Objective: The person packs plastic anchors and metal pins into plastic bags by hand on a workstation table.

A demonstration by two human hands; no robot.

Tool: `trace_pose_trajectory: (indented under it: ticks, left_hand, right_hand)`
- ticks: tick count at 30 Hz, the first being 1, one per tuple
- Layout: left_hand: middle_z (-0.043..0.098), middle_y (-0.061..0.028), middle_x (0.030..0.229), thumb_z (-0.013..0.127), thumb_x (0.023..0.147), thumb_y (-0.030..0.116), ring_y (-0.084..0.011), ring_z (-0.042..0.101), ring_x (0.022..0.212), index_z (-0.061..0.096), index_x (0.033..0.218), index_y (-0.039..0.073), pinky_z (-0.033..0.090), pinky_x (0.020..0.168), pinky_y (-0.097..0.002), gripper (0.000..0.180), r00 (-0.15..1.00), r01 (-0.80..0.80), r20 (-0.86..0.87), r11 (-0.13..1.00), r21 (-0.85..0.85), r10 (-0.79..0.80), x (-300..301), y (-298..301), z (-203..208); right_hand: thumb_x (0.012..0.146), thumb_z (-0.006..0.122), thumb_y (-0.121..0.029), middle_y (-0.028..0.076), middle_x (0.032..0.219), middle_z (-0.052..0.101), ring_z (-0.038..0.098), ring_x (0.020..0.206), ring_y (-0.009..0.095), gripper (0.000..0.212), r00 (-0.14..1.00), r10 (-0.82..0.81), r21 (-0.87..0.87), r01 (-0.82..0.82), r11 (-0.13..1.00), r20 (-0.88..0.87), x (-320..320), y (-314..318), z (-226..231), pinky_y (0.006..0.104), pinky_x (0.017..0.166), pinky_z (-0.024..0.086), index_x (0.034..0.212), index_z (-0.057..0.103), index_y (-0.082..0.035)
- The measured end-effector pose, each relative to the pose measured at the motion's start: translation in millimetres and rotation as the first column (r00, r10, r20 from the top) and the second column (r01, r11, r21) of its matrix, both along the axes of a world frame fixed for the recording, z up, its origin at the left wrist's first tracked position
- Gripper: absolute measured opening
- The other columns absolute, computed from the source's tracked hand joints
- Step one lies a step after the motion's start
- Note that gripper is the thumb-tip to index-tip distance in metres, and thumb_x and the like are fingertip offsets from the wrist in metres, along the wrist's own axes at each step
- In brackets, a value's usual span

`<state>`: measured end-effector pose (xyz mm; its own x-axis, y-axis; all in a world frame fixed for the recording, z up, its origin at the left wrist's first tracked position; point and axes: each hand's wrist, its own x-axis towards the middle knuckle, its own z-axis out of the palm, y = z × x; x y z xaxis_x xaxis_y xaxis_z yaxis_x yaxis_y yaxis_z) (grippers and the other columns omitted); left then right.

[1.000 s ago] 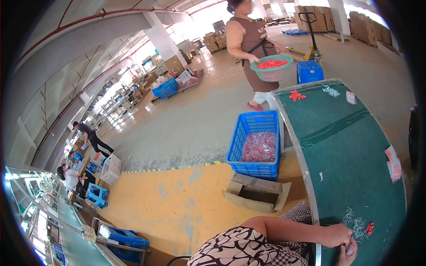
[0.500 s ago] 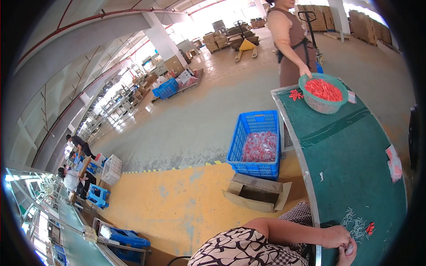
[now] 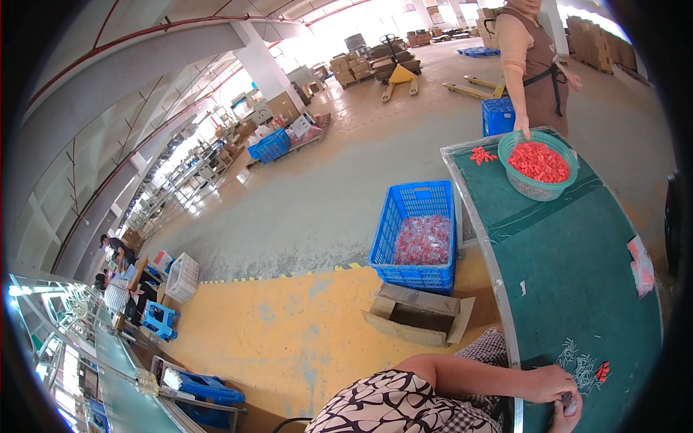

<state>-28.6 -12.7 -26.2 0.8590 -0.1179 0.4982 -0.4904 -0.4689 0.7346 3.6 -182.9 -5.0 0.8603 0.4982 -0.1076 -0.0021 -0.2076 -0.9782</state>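
Note:
At the near end of the green-topped table (image 3: 570, 274), my left hand (image 3: 547, 384) and my right hand (image 3: 564, 421) meet. Between their closed fingers is a small clear plastic bag (image 3: 570, 405); its contents cannot be made out. Just beyond my hands lies a loose heap of thin, silvery screw-like pieces (image 3: 577, 363). A few small red plastic pieces (image 3: 602, 372) sit against its right side. The lower part of my right hand is cut off by the picture's edge.
Across the table a co-worker (image 3: 538, 68) grips a green basket (image 3: 538, 189) of red pieces, beside a small red pile (image 3: 482, 155). A pink-and-white bag (image 3: 640, 267) lies at the right edge. Left of the table stand a blue crate (image 3: 411, 276) of filled bags and a carton (image 3: 413, 332).
The co-worker has stepped right, and the green basket has shifted slightly right and nearer. My hands have barely moved and still hold the bag.

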Motion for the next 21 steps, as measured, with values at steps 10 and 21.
trace_pose_trajectory:
  ticks: [10,21]
  left_hand:
    - [0.053,-0.0103,0.072,0.064,0.068,0.009,-0.0311,0.056,0.069,0.058,0.068,0.005,0.044,0.059,-0.0422,0.007,1.0,0.003,0.001,1.0,0.015,-0.003,9,-1,-11]
    - [0.049,-0.0082,0.079,0.067,0.069,0.006,-0.0267,0.054,0.075,0.056,0.067,0.005,0.042,0.061,-0.0386,0.012,0.993,-0.014,0.12,0.998,-0.069,0.022,5,3,3]
  right_hand:
    - [0.079,0.063,0.004,0.009,0.097,0.06,0.057,0.084,0.015,0.045,0.998,0.048,0.072,-0.046,0.996,-0.027,1,-2,-4,0.0232,0.074,0.047,0.123,0.051,0.005]
    - [0.082,0.064,-0.004,-0.001,0.08,0.054,0.043,0.06,0.005,0.037,0.983,0.067,0.237,-0.024,0.971,-0.173,6,-9,-8,0.0173,0.051,0.033,0.117,0.054,0.003]
